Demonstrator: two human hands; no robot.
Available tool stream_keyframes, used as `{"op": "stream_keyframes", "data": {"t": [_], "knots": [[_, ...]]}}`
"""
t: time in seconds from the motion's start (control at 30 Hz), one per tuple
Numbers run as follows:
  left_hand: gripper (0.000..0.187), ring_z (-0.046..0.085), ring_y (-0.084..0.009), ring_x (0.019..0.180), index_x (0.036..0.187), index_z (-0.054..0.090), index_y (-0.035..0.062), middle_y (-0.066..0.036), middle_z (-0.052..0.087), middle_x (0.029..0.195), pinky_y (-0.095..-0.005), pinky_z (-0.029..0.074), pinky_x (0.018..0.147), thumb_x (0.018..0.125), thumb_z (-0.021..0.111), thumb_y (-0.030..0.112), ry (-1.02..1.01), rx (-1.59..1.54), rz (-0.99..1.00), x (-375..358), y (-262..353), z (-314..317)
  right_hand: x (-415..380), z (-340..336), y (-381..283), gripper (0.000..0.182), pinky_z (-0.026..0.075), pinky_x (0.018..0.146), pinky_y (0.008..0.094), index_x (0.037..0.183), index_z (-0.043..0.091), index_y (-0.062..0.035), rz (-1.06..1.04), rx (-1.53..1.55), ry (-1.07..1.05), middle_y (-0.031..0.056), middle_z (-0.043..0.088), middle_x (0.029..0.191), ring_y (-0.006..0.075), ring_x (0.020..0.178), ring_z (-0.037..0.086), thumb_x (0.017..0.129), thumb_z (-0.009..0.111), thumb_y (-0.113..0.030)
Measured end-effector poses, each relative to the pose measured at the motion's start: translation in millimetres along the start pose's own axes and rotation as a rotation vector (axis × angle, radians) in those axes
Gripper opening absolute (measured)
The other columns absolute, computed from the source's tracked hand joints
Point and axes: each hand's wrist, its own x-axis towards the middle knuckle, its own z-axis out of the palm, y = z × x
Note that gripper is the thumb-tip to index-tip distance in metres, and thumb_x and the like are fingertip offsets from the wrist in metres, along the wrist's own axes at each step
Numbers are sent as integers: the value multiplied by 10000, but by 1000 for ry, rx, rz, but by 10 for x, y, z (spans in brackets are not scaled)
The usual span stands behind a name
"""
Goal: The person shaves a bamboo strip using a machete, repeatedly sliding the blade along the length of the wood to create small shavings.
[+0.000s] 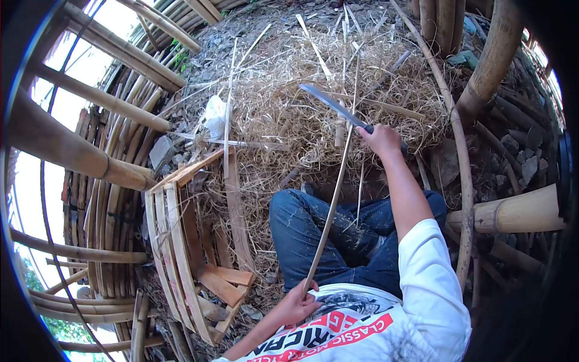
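Your jeans (338, 232) are dark blue; your shirt (422, 301) is white with red-and-black lettering. The strip (335, 193) is pale tan, the blade (332, 104) grey steel. The shavings (313, 78) far ahead are straw-yellow; the slat frame (181, 241) on the left is orange-brown.

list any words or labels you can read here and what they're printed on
"CLASSIC MOTO..." in white on a red band on the white t-shirt, seen upside down; the band's end is cut off at the frame edge.
"...RICAN" in red letters above that band, partly hidden by the left hand.
The black print on the shirt holds no readable text.
Nothing readable on the knife or bamboo.
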Motion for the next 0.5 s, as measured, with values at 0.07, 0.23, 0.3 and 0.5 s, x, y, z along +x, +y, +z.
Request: {"op": "stream_keyframes", "data": {"t": [0.07,0.23,0.3,0.5], "knots": [[300,255,-18,545,1067,426,55,95,252,611,-209,220,512,864,641,1,-25,-4,-28,-111,-86,-84,168,46,137,747,546,759,450,895,714,-14,107,42,-4,199,703,890,348,855,695,811,502,-725],[287,257,-4,533,1064,436,58,108,269,607,-199,224,500,876,651,23,-42,-137,-105,-169,-46,-194,191,286,590,704,527,736,478,798,716,11,157,159,93,240,688,824,387,823,682,816,545,-672],[310,274,7,523,1076,430,41,111,278,619,-182,222,490,870,658,1,-58,-191,-145,-110,-27,-186,98,352,694,728,526,772,488,834,718,14,176,304,11,252,685,870,396,896,672,811,529,-689],[327,267,3,539,1051,424,55,111,265,624,-184,247,492,859,685,12,-76,-350,-125,7,134,-160,-843,413,567,621,384,359,272,571,507,-58,258,1081,-135,36,514,504,109,368,488,873,590,-594]]}}
